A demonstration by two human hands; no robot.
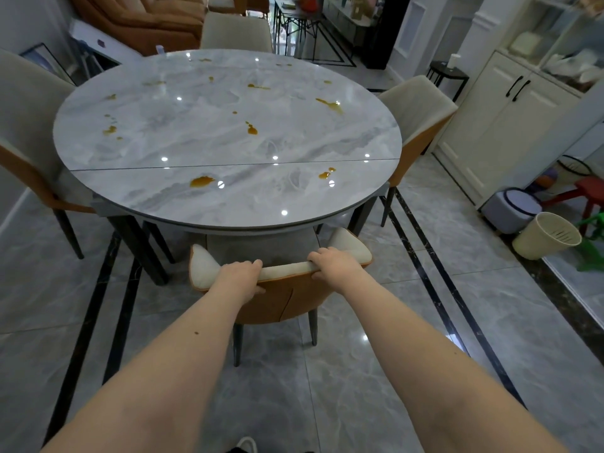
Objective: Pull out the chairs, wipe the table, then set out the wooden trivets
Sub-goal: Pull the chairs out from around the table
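Observation:
A round grey marble table [228, 142] fills the middle of the view, with several amber spills [201, 181] across its top. The near chair [284, 299], cream inside and orange behind, stands tucked against the table's front edge. My left hand [240, 276] and my right hand [333, 264] both grip the top of its backrest. Three more chairs stand around the table: one at the left [29, 125], one at the far side [235, 31], one at the right [415, 109]. No trivets or cloth are in view.
A cream cabinet [510, 125] stands along the right wall. Below it are a grey round stool [511, 209], a cream waste bin [545, 235], a red stool [588, 191] and a small black side table [446, 73]. An orange sofa [140, 21] sits beyond the table.

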